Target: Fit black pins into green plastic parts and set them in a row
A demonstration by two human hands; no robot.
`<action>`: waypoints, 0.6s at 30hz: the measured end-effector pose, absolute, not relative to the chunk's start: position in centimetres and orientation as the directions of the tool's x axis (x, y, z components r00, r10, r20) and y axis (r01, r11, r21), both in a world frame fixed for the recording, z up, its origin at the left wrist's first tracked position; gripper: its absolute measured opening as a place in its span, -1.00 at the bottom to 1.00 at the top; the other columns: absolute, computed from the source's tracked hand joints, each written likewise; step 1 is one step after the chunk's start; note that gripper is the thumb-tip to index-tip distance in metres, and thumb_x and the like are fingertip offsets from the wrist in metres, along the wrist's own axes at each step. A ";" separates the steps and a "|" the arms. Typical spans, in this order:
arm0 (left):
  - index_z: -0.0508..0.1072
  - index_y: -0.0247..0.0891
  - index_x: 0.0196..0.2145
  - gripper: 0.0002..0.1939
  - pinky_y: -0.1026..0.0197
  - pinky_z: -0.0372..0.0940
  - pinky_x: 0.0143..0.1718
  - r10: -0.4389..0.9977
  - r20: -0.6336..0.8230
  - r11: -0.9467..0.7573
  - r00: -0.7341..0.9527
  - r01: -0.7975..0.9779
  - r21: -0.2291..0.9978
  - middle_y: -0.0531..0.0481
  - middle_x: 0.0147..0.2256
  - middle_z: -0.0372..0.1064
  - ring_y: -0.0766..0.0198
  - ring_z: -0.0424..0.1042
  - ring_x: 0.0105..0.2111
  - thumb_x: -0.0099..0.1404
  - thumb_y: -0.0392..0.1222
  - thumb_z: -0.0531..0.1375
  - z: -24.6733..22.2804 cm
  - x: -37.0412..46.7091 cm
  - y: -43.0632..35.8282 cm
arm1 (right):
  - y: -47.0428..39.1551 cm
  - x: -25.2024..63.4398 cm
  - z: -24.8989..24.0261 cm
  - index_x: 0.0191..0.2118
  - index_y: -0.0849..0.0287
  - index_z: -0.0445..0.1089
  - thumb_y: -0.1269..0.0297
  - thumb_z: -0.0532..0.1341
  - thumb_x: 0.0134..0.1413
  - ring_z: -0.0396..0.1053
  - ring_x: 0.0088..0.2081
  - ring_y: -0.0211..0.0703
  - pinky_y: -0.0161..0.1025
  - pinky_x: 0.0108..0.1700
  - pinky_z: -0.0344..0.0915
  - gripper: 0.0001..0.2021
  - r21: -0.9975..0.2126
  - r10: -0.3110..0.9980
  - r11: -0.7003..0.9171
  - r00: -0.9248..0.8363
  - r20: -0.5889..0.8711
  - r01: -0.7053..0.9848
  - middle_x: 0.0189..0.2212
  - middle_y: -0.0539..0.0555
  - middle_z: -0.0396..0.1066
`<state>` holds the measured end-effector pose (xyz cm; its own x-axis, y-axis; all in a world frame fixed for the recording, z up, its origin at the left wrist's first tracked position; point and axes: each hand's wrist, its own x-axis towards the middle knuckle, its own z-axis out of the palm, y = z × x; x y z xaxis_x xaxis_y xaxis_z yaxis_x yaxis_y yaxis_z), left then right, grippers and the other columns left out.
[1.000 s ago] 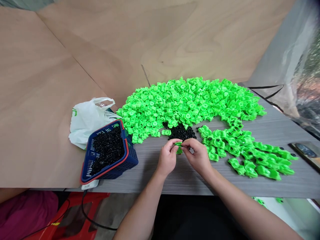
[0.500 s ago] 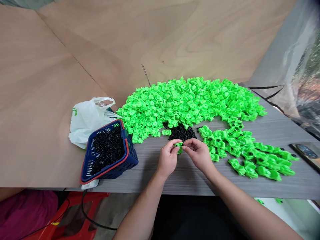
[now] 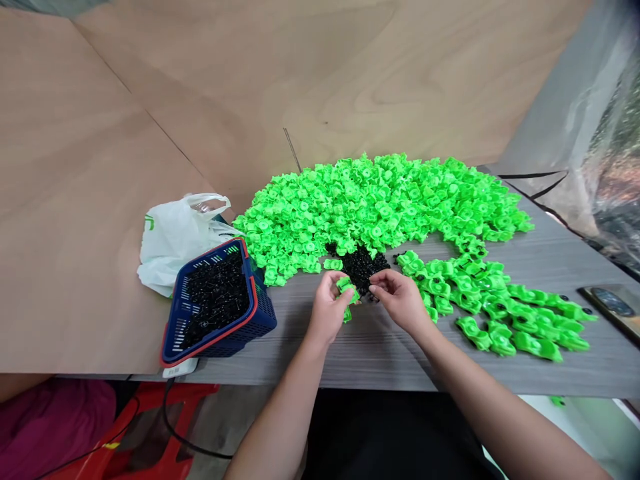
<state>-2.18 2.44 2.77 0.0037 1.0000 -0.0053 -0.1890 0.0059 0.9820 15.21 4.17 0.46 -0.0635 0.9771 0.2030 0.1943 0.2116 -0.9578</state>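
My left hand (image 3: 327, 310) is closed on green plastic parts (image 3: 346, 287), which show between and below its fingers. To its right, my right hand (image 3: 400, 300) has thumb and forefinger pinched beside a pile of small black parts (image 3: 363, 263); what sits between those fingertips, if anything, is too small to make out. A large heap of green parts (image 3: 370, 200) lies behind both hands. More green pieces with black parts fitted on them (image 3: 475, 287) spread to the right of my right hand.
On the left stand a blue basket (image 3: 265, 320) with a red rim, holding black parts, and a white plastic bag (image 3: 170, 243). A dark-faced device (image 3: 610, 303) lies at the table's right. A person's magenta clothing (image 3: 60, 427) shows beside a red stool (image 3: 175, 427).
My hands have moved apart. The left has shifted slightly left with the green parts turned in its fingers, and the right has come away from them, beside the black pile.
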 end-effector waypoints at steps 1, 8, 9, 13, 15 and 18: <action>0.33 -0.14 -0.14 -0.62 0.18 0.42 -0.24 0.998 -0.047 0.036 -0.036 -0.254 0.967 0.04 -0.23 0.35 0.31 0.42 -0.29 0.12 -0.27 0.35 2.7 -2.6 2.7 | 4.3 15.6 0.4 -0.26 0.16 0.43 0.37 0.22 0.07 0.39 -0.36 -0.16 -0.25 -0.29 0.31 -0.91 -0.907 0.969 0.247 -0.079 0.234 0.341 -0.39 0.05 0.44; 0.34 -0.21 -0.14 -0.59 0.01 0.39 -0.03 0.967 -0.241 0.251 0.087 -0.513 0.821 0.06 -0.37 0.33 0.31 0.44 -0.29 0.08 -0.39 0.35 3.0 -4.7 3.3 | 3.4 15.8 -0.5 -0.29 0.18 0.44 0.53 0.15 0.05 0.35 -0.25 -0.11 -0.27 -0.19 0.18 -0.83 -0.426 0.938 0.346 -0.297 0.179 0.836 -0.31 0.12 0.37; 0.34 -0.23 -0.18 -0.63 0.03 0.39 -0.04 0.961 -0.257 0.273 0.106 -0.524 0.807 0.04 -0.36 0.35 0.30 0.45 -0.28 0.08 -0.38 0.35 2.9 -4.7 3.3 | 3.3 15.7 -0.7 -0.28 0.19 0.43 0.53 0.14 0.07 0.35 -0.24 -0.10 -0.26 -0.19 0.17 -0.83 -0.386 0.941 0.335 -0.290 0.172 0.859 -0.31 0.13 0.37; 0.30 -0.23 -0.30 -0.68 0.25 0.35 -0.33 0.950 -0.298 0.303 0.095 -0.513 0.803 0.03 -0.36 0.39 0.34 0.42 -0.37 0.08 -0.34 0.37 2.6 -4.6 3.2 | 3.3 15.4 -1.1 -0.26 0.23 0.43 0.47 0.14 0.14 0.33 -0.21 -0.03 -0.23 -0.19 0.15 -0.87 -0.271 0.964 0.255 -0.219 0.153 0.928 -0.31 0.19 0.36; 0.27 -0.23 -0.34 -0.67 0.31 0.26 -0.44 0.951 -0.297 0.299 0.085 -0.491 0.818 0.06 -0.39 0.38 0.35 0.40 -0.42 0.07 -0.34 0.37 2.5 -4.5 3.1 | 3.5 15.3 -1.2 -0.30 0.22 0.42 0.45 0.14 0.16 0.32 -0.21 -0.02 -0.22 -0.19 0.14 -0.89 -0.242 0.963 0.257 -0.226 0.150 0.936 -0.31 0.20 0.36; 0.23 -0.23 -0.38 -0.65 0.34 0.19 -0.49 0.954 -0.285 0.295 0.093 -0.453 0.841 0.03 -0.41 0.40 0.27 0.46 -0.37 0.06 -0.31 0.38 2.4 -4.1 2.9 | 3.6 15.2 -1.4 -0.34 0.20 0.41 0.44 0.13 0.16 0.33 -0.23 -0.03 -0.22 -0.21 0.13 -0.88 -0.231 0.952 0.291 -0.256 0.171 0.928 -0.32 0.19 0.38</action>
<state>-4.15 2.93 2.39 0.0932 0.9541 -0.2845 -0.4533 0.2951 0.8411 15.19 3.61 -1.41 -0.2555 0.9516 0.1706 0.9285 0.2907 -0.2311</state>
